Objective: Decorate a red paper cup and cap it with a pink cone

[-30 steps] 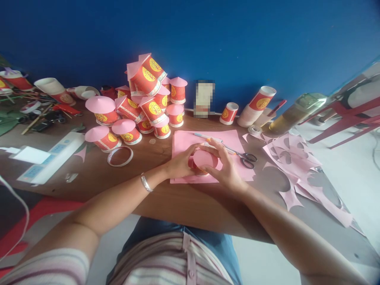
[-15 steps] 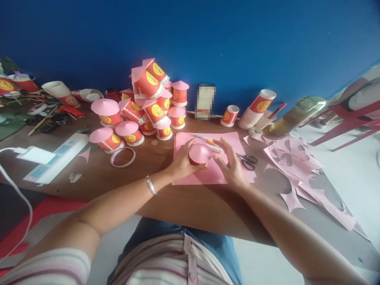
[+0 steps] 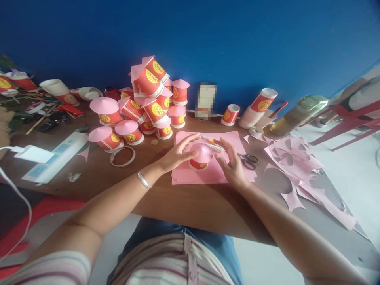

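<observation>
A red paper cup (image 3: 198,164) with a pink paper cone (image 3: 202,152) on top stands upright on pink paper sheets (image 3: 187,178). My left hand (image 3: 179,154) is open at the cone's left side, its thumb close to the rim; whether it touches, I cannot tell. On the other side my right hand (image 3: 233,164) is open, fingers apart and holding nothing. Just behind the cone lie a white tube (image 3: 216,148) and a pen (image 3: 204,137), partly hidden. Black-handled scissors (image 3: 249,160) rest beside my right hand.
Several cone-topped cups (image 3: 154,113) are piled at back left. A tape roll (image 3: 122,156) and a power strip (image 3: 56,158) lie left. Paper offcuts (image 3: 297,158), a bottle (image 3: 299,114) and stacked cups (image 3: 258,109) are right. Something tan and blurred (image 3: 4,128) shows at the left edge.
My left hand has let go of the cup and moved slightly left and up, so more of the cup shows. My right hand has barely moved. The tan shape has appeared at far left.
</observation>
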Available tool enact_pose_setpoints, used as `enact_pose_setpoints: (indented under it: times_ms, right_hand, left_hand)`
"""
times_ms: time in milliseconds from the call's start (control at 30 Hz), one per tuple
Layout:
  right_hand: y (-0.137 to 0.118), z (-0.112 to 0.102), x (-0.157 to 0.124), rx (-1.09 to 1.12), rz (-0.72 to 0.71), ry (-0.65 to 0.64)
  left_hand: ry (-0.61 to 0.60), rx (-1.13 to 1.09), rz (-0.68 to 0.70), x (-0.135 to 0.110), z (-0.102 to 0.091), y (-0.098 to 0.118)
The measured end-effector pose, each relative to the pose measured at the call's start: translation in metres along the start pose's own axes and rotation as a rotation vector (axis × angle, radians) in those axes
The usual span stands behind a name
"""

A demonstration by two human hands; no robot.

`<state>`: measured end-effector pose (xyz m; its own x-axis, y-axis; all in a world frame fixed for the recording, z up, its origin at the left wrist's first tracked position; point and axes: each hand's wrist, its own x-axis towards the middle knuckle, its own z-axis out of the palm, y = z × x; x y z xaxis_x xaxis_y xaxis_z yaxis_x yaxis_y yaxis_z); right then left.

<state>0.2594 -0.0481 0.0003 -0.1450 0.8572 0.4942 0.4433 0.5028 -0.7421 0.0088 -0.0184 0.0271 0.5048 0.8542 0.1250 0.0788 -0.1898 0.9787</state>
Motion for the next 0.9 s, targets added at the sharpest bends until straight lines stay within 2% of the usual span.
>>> enact_pose_setpoints:
  times_ms: [100, 200, 367, 467, 533, 633, 767, 900]
  right_hand:
    - [-0.006, 0.001, 0.001, 0.008, -0.016, 0.0]
    - [-0.015, 0.0, 0.002, -0.015, -0.08, -0.01]
    - [-0.022, -0.005, 0.0, -0.259, -0.371, 0.046]
    - [-0.019, -0.006, -0.006, -0.393, -0.501, -0.01]
    - [-0.014, -0.005, -0.01, -0.441, -0.521, -0.093]
    - [-0.005, -0.002, -0.013, -0.45, -0.502, -0.174]
    - [0.004, -0.002, -0.013, -0.439, -0.462, -0.206]
    - [0.005, -0.006, -0.012, -0.459, -0.507, -0.242]
  left_hand:
    - [0.02, -0.023, -0.009, -0.001, 0.003, 0.008]
    - [0.026, -0.052, -0.018, -0.001, 0.004, 0.006]
    - [-0.052, -0.053, 0.003, 0.0, -0.002, -0.004]
    - [-0.161, -0.001, 0.006, 0.0, -0.002, -0.004]
    - [-0.208, -0.005, 0.015, 0.001, -0.002, -0.003]
    - [-0.178, -0.041, 0.008, 0.003, -0.004, 0.0]
    - [-0.112, 0.015, 0.01, 0.004, -0.004, 0.006]
    - [-0.07, 0.171, 0.041, 0.005, 0.001, 0.007]
